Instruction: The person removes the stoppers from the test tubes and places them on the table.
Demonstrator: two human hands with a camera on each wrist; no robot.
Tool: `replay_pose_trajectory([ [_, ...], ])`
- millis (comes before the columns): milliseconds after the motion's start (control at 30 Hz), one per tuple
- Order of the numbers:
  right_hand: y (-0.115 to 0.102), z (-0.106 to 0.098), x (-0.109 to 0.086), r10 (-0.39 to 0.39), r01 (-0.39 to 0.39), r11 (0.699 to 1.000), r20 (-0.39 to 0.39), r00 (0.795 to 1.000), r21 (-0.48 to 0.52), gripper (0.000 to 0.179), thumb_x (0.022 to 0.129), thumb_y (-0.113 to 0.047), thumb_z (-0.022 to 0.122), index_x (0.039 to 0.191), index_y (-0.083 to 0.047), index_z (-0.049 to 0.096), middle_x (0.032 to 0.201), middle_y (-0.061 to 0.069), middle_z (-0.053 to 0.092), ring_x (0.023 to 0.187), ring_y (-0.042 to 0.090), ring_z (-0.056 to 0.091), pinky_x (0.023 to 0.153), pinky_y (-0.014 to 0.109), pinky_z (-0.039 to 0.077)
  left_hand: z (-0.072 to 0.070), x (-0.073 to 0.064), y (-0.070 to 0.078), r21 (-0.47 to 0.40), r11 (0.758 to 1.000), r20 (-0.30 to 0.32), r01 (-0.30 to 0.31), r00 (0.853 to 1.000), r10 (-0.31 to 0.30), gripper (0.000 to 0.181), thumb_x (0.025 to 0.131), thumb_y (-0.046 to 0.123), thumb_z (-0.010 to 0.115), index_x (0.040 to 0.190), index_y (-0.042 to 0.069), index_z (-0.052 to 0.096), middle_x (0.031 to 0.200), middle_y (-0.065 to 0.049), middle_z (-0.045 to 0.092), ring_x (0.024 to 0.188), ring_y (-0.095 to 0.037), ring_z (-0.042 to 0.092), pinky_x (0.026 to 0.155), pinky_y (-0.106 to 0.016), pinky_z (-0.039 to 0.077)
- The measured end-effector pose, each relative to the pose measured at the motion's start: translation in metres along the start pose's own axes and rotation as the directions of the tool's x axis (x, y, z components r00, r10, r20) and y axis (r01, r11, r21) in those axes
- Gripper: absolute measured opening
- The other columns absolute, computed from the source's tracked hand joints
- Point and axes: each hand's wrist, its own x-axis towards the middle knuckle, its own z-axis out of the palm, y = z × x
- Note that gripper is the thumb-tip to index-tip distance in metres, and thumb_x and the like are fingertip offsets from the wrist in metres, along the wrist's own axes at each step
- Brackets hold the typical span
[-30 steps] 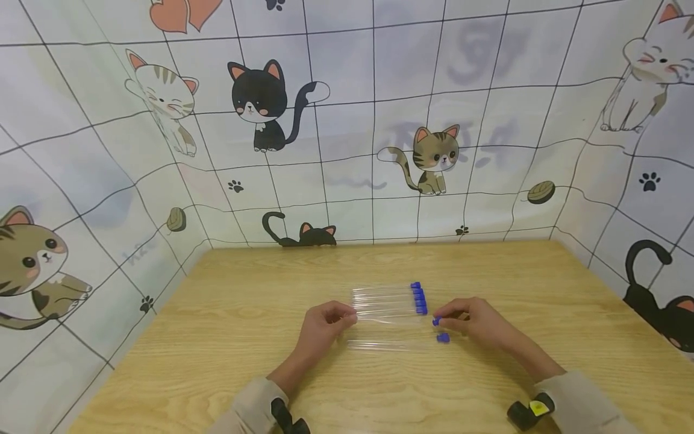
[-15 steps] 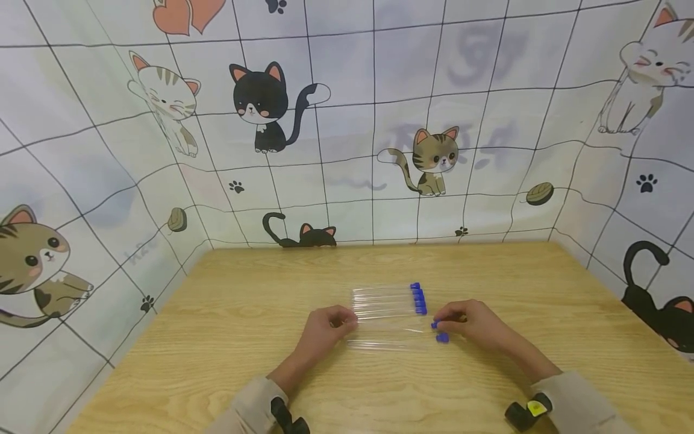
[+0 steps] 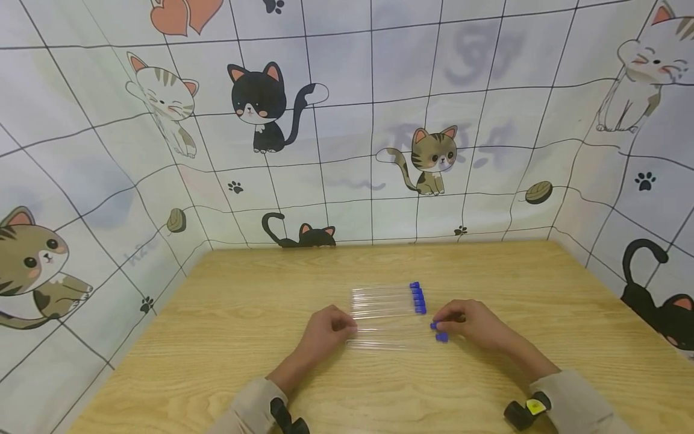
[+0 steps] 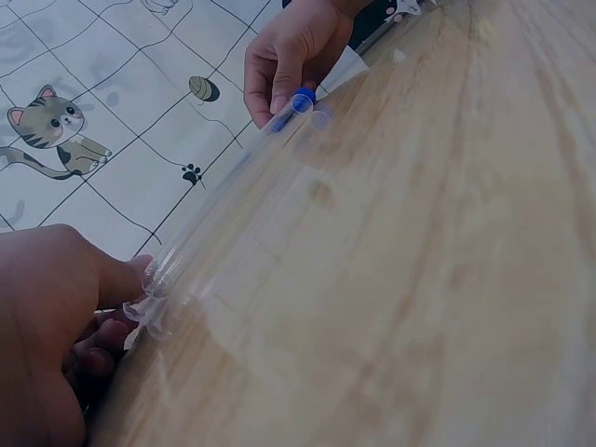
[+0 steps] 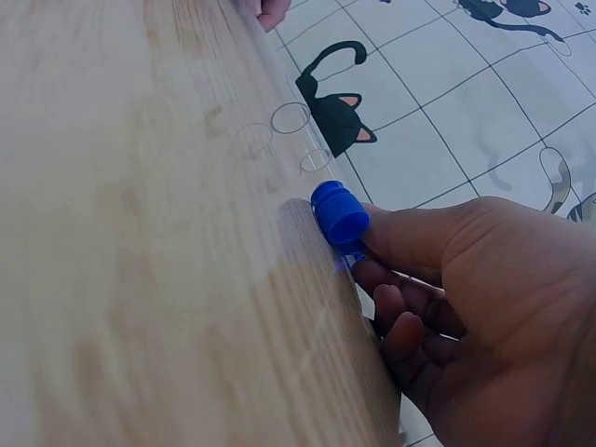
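Observation:
In the head view my left hand pinches the bottom end of a clear test tube lying on the table. Its open mouth points right. Just in front lie more uncapped clear tubes. My right hand pinches a small blue cap to the right of the tube mouth, apart from it. A loose blue cap rests on the table beside those fingers. The right wrist view shows a ribbed blue cap close to the thumb. Behind the held tube, several tubes with blue caps lie in a row.
The wood-grain table is bounded behind and at both sides by a cat-print cloth. Black wrist cameras sit on both sleeves.
My left hand has shifted slightly toward me, bringing the test tube nearer the uncapped ones. My right hand has lowered the cap slightly toward the loose cap.

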Motion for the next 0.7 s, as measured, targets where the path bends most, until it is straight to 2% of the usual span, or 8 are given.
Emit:
replay_pose_trajectory([
  [333, 0.0075, 0.0018, 0.0002, 0.045, -0.045, 0.999, -0.007, 0.999, -0.003, 0.024, 0.095, -0.033, 0.060, 0.106, -0.014, 0.069, 0.101, -0.004, 0.066, 0.096, 0.017, 0.061, 0.077, 0.028, 0.049, 0.0003, -0.0002, -0.0011, -0.011, 1.000, 0.024, 0.024, 0.999, -0.024, 0.011, 0.087, 0.019, 0.071, 0.092, 0.010, 0.075, 0.084, 0.006, 0.059, 0.079, -0.013, 0.054, 0.070, -0.028, 0.044],
  [467, 0.0087, 0.0018, 0.0010, 0.044, -0.044, 0.999, -0.016, 0.999, 0.011, 0.030, 0.097, -0.036, 0.054, 0.109, -0.013, 0.069, 0.101, -0.003, 0.067, 0.091, 0.019, 0.061, 0.071, 0.028, 0.050, -0.0004, -0.0009, 0.0007, -0.036, 0.999, 0.027, 0.028, 0.999, -0.027, 0.012, 0.088, 0.019, 0.070, 0.095, 0.010, 0.074, 0.088, 0.005, 0.060, 0.081, -0.013, 0.054, 0.071, -0.028, 0.045],
  [567, 0.0072, 0.0014, 0.0012, 0.051, -0.050, 0.999, -0.029, 0.998, 0.018, 0.033, 0.099, -0.037, 0.051, 0.111, -0.011, 0.068, 0.099, -0.001, 0.067, 0.087, 0.020, 0.060, 0.065, 0.029, 0.050, -0.0010, -0.0019, 0.0026, -0.044, 0.999, 0.001, 0.028, 1.000, -0.028, 0.011, 0.090, 0.017, 0.068, 0.096, 0.010, 0.072, 0.090, 0.004, 0.062, 0.078, -0.012, 0.055, 0.069, -0.027, 0.045],
  [700, 0.0046, 0.0021, 0.0018, 0.070, -0.069, 0.997, -0.050, 0.996, 0.023, 0.035, 0.099, -0.037, 0.050, 0.112, -0.010, 0.067, 0.096, -0.001, 0.066, 0.084, 0.020, 0.058, 0.062, 0.029, 0.049, -0.0012, -0.0020, 0.0029, -0.041, 0.999, -0.064, 0.017, 0.998, -0.020, 0.009, 0.090, 0.013, 0.066, 0.097, 0.008, 0.071, 0.093, 0.001, 0.065, 0.077, -0.012, 0.057, 0.067, -0.027, 0.046],
])
